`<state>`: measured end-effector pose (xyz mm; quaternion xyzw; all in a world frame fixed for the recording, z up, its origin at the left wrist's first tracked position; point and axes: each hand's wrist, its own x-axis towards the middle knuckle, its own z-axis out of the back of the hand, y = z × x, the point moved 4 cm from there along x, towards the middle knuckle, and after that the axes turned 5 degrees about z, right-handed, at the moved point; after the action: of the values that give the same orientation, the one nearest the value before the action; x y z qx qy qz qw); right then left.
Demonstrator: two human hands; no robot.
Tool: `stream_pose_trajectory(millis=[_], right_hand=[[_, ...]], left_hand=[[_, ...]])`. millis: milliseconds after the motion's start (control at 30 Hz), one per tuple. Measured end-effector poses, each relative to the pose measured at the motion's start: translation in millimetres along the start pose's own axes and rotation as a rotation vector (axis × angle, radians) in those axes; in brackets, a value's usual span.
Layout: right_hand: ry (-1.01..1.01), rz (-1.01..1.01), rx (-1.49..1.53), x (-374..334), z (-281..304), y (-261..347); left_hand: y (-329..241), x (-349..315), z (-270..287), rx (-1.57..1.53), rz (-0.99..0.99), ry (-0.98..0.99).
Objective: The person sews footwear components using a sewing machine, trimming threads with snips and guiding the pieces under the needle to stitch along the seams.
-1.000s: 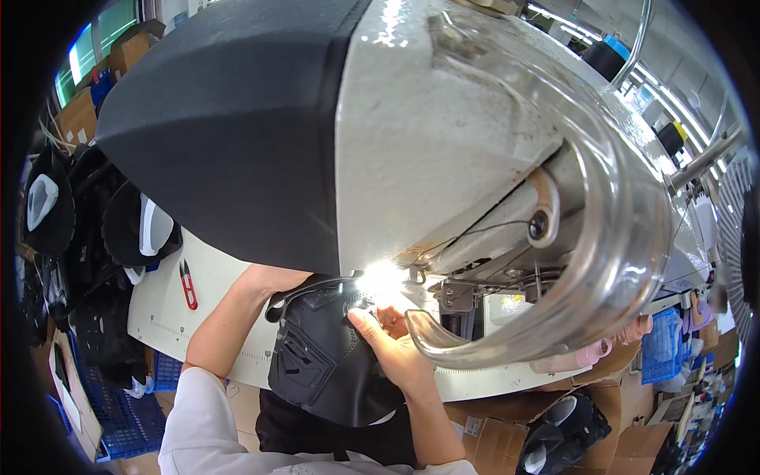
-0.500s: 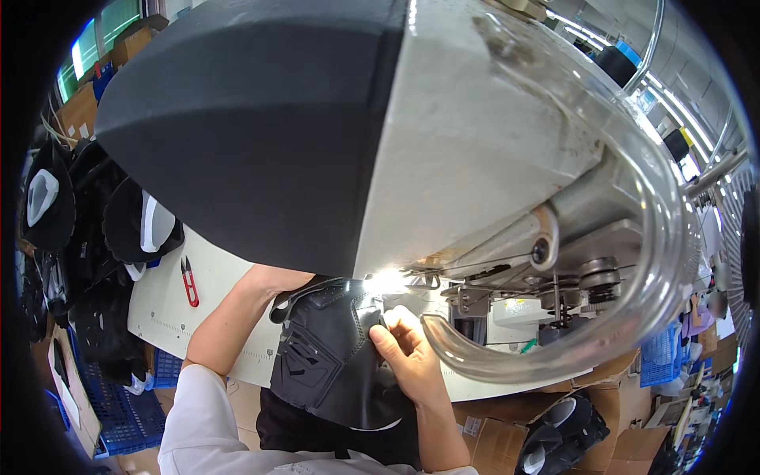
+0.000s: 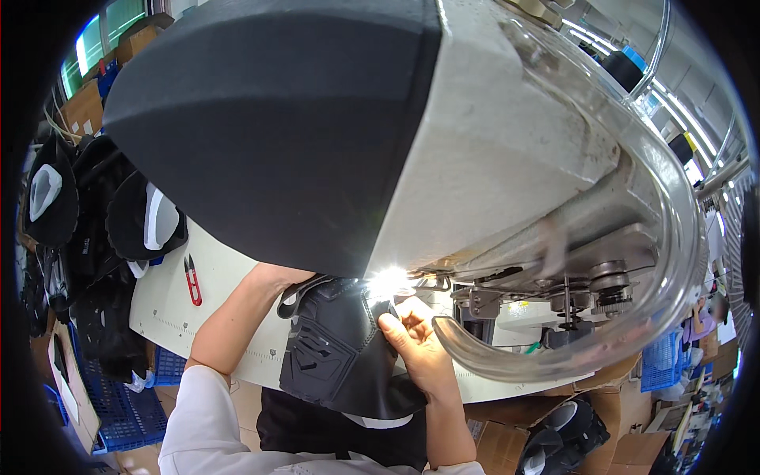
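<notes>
A black shoe upper point(image 3: 321, 348) with raised panels and a stitched seam hangs over the table's near edge, its far end under the sewing machine head point(image 3: 483, 150). My right hand point(image 3: 419, 336) is closed on its right edge, thumb on top, close to the bright lamp by the needle area. On the other side, my left hand point(image 3: 283, 274) reaches in beneath the machine's dark cover; its fingers are hidden there, beside the upper's looped edge. The glare and the machine head hide the needle.
Red-handled thread snips point(image 3: 192, 282) lie on the white table point(image 3: 166, 305) at left. Black pieces with white linings point(image 3: 75, 214) are piled beyond, above a blue crate point(image 3: 131, 416). A clear curved tube point(image 3: 546, 366) bends near my right hand. A cardboard box point(image 3: 495, 443) with black pieces stands at lower right.
The shoe upper and my right hand have shifted slightly to the right, and the upper has turned a little. My right hand keeps its grip. The whole view has also shifted slightly.
</notes>
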<state>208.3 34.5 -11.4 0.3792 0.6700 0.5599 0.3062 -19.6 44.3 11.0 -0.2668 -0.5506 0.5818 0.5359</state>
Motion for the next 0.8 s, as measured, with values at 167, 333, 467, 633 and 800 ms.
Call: stream_pose_trajectory(millis=[167, 333, 467, 633, 800], right_hand=[[-0.04, 0.073, -0.133, 4, -1, 15], [-0.065, 0.159, -0.199, 10, -3, 20], [-0.007, 0.156, -0.243, 13, 9, 10], [-0.054, 0.001, -0.741, 17, 57, -21], [0.014, 0.216, -0.673, 33, 62, 9]], left_hand=[[4, 0, 3, -0.001, -0.004, -0.024], [4, 1, 4, 0.008, -0.014, -0.053], [6, -8, 4, 0.028, -0.014, -0.062], [5, -25, -9, 0.049, -0.039, -0.031], [-12, -40, -12, -0.072, -0.058, -0.117]])
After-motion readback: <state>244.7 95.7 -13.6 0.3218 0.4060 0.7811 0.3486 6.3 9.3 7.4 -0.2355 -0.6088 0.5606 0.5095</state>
